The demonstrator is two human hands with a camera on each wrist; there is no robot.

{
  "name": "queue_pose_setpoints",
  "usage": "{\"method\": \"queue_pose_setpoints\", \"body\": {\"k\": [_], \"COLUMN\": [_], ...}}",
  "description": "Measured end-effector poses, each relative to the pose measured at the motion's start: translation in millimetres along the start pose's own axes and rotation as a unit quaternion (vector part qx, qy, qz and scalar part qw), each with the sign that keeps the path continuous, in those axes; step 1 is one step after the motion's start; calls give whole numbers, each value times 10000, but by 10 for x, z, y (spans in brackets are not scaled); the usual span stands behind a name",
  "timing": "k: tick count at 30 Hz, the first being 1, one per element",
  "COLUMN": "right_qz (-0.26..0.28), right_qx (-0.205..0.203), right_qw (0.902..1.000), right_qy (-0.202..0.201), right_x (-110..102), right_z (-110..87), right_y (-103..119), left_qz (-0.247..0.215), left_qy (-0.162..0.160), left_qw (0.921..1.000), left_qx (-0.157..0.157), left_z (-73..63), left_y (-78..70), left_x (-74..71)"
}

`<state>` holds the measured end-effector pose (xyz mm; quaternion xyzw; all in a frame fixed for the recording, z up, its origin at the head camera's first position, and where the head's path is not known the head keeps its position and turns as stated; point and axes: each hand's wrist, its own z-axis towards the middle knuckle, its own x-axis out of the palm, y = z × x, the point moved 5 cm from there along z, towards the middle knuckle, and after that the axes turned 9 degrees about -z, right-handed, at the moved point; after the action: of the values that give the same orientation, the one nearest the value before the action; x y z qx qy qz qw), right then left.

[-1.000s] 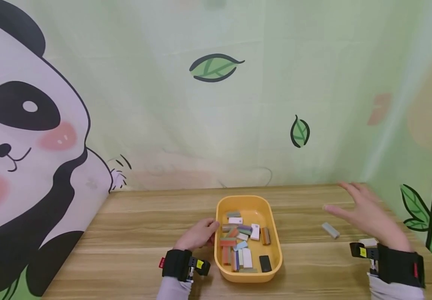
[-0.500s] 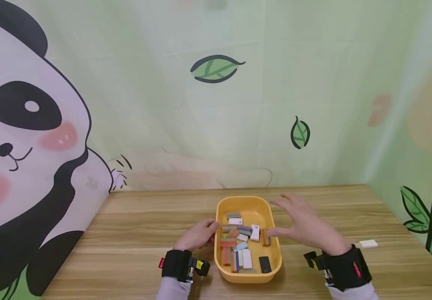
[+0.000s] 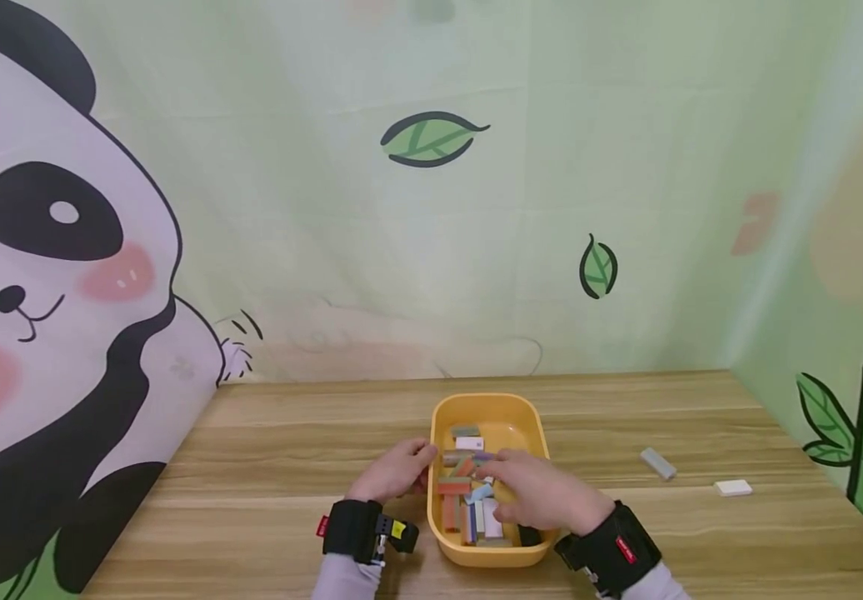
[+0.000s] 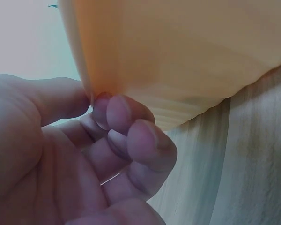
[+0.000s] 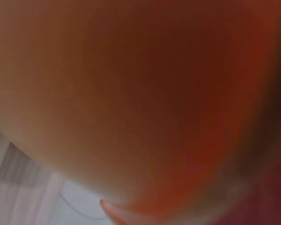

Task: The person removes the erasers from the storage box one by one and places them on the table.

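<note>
A yellow plastic basket (image 3: 490, 553) stands on the table with several small rectangular blocks (image 3: 455, 486) in it, in orange, white, purple, light blue and grey. My left hand (image 3: 392, 471) pinches the basket's left rim between thumb and fingers; the left wrist view shows the fingers curled beneath the rim. My right hand (image 3: 544, 493) reaches over the right side into the basket. Its thumb and fingers are spread apart above the blocks, close to a white block (image 3: 491, 518), and hide part of the pile. The right wrist view is mostly a blurred orange-brown surface.
On the table to the right lie a grey block (image 3: 658, 463) and a white block (image 3: 734, 488), both outside the basket. A green printed curtain (image 3: 431, 250) with a panda and leaves hangs behind the wooden table (image 3: 296, 433).
My right hand has moved left from above the table's right side, past the basket's right rim, and down into the basket. The left hand stays at the rim.
</note>
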<state>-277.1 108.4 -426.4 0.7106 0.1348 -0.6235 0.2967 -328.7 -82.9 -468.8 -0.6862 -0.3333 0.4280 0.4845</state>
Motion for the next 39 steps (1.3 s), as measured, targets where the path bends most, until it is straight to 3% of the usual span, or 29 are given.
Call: {"method": "queue_pose_setpoints", "body": {"k": [9,22,31,39], "right_qz": [-261,-152,-169,-282], "right_qx": [142,89,234,93], "right_qw": [9984,9997,9993,9995], "right_qy": [489,141,219,119], "right_x": [217,329,343,334], "right_z": [93,163,172,164], "right_y": [-5,-24,-19,-12], "left_qz": [113,94,197,124], "left_qy": [49,34,11,-6], "left_qw": [9999,9999,9997,9999], "left_qx": [59,33,107,117], "left_z": [22,3,-1,9], "left_y": [5,-18,-25,-11], "left_x": [-13,6,1,1]}}
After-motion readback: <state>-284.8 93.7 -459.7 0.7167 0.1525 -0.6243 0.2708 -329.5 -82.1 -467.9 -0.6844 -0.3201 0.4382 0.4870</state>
